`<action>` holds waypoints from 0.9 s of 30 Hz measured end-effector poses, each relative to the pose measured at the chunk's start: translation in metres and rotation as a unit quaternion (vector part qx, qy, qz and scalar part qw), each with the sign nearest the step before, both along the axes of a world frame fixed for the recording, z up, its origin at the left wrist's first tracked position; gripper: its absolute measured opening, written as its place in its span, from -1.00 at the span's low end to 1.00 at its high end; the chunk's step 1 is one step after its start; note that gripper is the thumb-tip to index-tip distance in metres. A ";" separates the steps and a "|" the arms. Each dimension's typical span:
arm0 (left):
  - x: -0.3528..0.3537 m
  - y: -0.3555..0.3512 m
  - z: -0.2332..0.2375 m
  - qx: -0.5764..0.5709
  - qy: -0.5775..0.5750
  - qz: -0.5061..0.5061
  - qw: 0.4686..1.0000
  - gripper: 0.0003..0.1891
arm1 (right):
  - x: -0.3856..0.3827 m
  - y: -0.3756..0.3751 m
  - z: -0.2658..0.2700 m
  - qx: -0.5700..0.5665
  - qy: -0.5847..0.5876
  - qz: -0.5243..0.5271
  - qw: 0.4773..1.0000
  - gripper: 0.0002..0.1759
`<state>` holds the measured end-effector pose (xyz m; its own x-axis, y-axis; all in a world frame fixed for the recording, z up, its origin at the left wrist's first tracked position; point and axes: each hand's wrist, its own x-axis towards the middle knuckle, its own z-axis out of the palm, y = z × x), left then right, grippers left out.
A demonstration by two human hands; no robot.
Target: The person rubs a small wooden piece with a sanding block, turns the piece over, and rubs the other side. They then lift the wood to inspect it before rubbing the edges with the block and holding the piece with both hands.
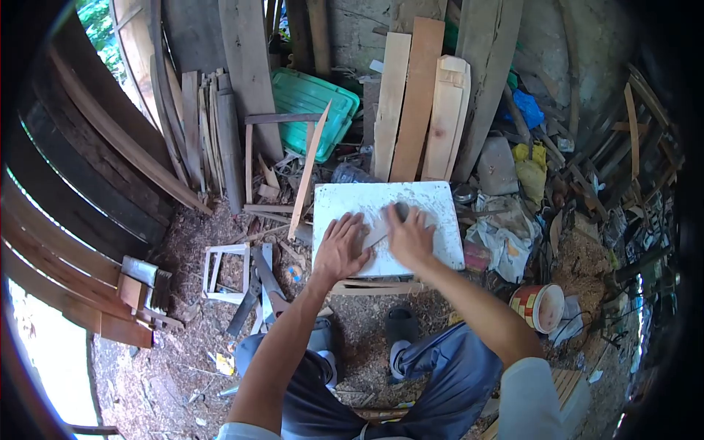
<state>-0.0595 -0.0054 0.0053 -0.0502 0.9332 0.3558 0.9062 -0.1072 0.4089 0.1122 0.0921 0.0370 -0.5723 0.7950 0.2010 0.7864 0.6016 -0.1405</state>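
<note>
We have both hands on the white board (433, 220), which lies flat on the sawdust-strewn ground just beyond our feet. Our left hand (339, 248) rests at the board's near edge, its fingers spread flat and released, touching a grey strip (381, 232) at the board's middle. Our right hand (411, 238) covers the strip; we cannot tell whether its fingers clasp it or merely press. Planks (418, 103) lean behind the board, and a red-and-white bucket (539, 306) sits to its right.
</note>
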 end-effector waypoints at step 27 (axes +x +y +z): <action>0.007 0.000 -0.010 -0.092 0.020 0.188 0.978 -0.33 | 0.009 -0.002 0.001 -0.020 0.051 0.117 0.992 -0.45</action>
<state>-0.0520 -0.0059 -0.0046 -0.3916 0.8998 0.1924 0.8833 0.3090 0.3526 0.1213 0.0899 0.0379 -0.7206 0.6514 0.2376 0.6066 0.7582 -0.2391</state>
